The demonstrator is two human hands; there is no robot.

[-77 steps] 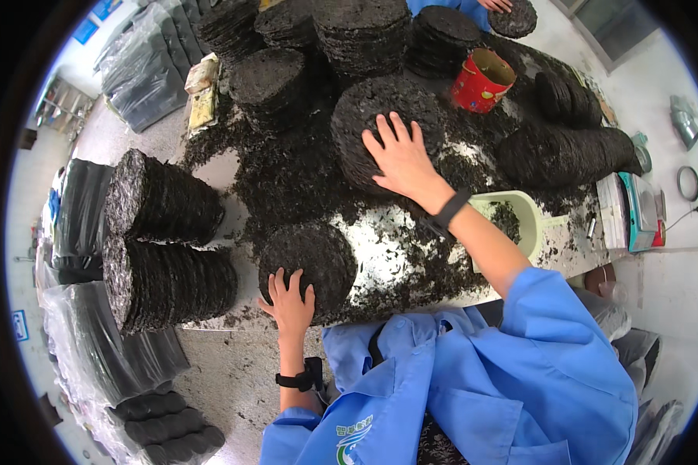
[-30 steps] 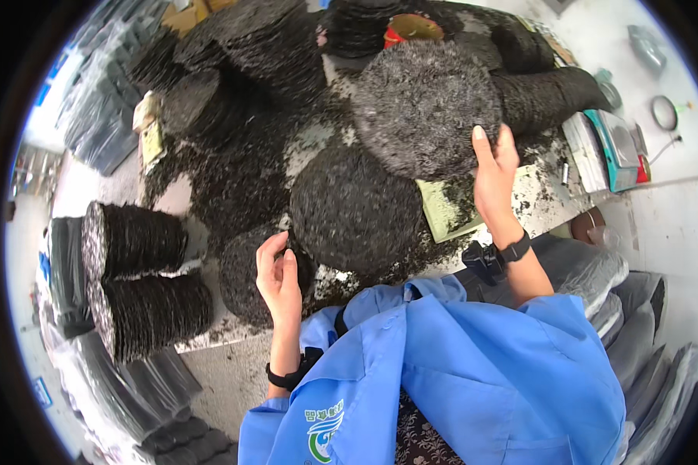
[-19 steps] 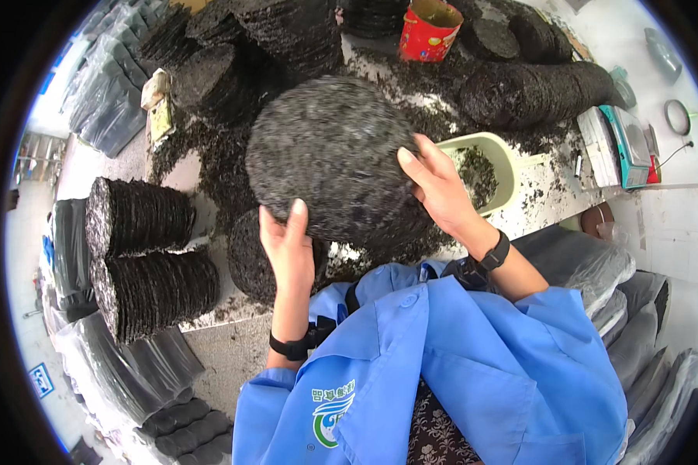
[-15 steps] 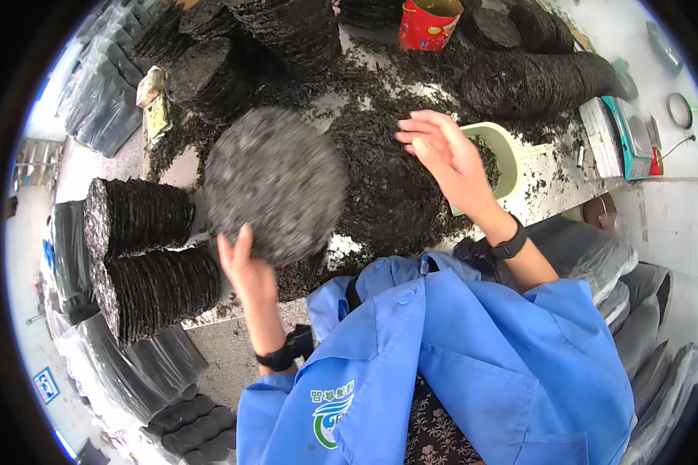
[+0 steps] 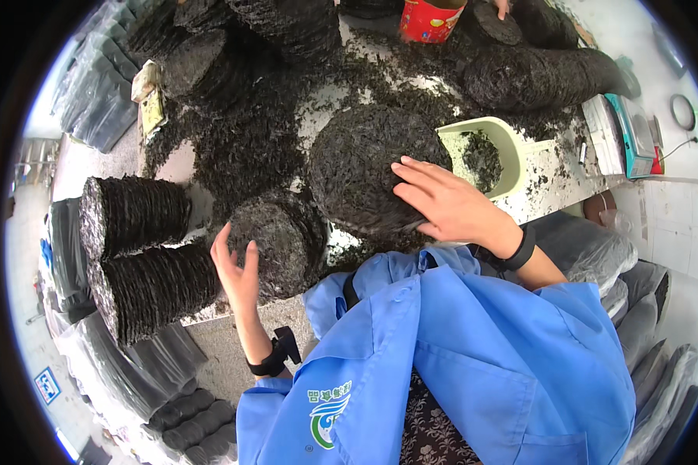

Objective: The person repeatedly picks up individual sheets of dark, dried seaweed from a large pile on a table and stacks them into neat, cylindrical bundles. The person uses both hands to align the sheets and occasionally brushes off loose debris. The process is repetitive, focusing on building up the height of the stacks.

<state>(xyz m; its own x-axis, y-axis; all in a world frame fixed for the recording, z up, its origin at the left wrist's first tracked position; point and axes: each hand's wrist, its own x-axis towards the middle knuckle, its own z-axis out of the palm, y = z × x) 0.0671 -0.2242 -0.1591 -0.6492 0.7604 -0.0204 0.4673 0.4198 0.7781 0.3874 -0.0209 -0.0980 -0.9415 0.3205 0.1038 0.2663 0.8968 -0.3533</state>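
My left hand (image 5: 239,273) has its thumb and fingers spread beside a short stack of round, dark dried seaweed sheets (image 5: 275,240) near the table's front edge. Its fingertips come close to the left rim; whether they touch it I cannot tell. To the right lies a larger pile of round seaweed sheets (image 5: 368,167), its top sheet dark and rough. My right hand (image 5: 457,208) rests on that pile's right side, fingers stretched out, and covers part of its edge.
Right of the pile sits a pale green scoop (image 5: 512,159) with seaweed scraps in it. Two rows of seaweed discs (image 5: 143,217) lie at the left. A red bucket (image 5: 430,22) stands at the back. Another person's hand (image 5: 502,8) touches a far stack (image 5: 498,25). Loose scraps cover much of the table.
The seaweed disc at my left hand has come down from the air onto the short stack, and that hand has loosened. My right hand has lowered onto the pile. Another person's hand has appeared.
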